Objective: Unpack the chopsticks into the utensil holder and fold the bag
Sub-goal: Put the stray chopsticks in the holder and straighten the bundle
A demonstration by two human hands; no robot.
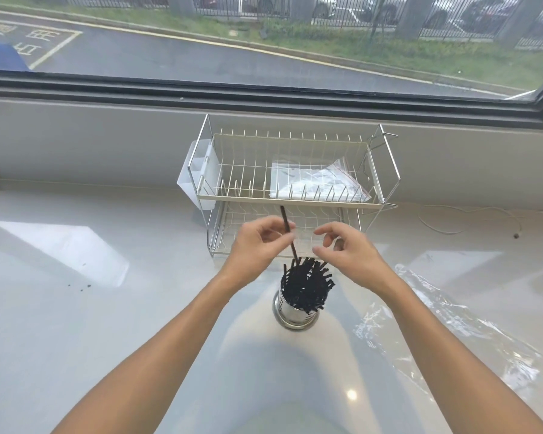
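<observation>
A shiny metal utensil holder (292, 317) stands on the pale counter, packed with several black chopsticks (306, 285). My left hand (257, 245) pinches one black chopstick (285, 219) upright; its lower end dips among the others in the holder. My right hand (348, 250) hovers just right of the holder's top, fingers curled and apart, holding nothing. A clear plastic bag (452, 327) lies flat and crumpled on the counter to the right of my right forearm.
A two-tier wire dish rack (295, 202) stands behind the holder, with a white side cup (195, 173) on its left and a clear zip bag (317, 180) on its upper tier. A thin cord (452, 230) lies at right. A window ledge runs behind.
</observation>
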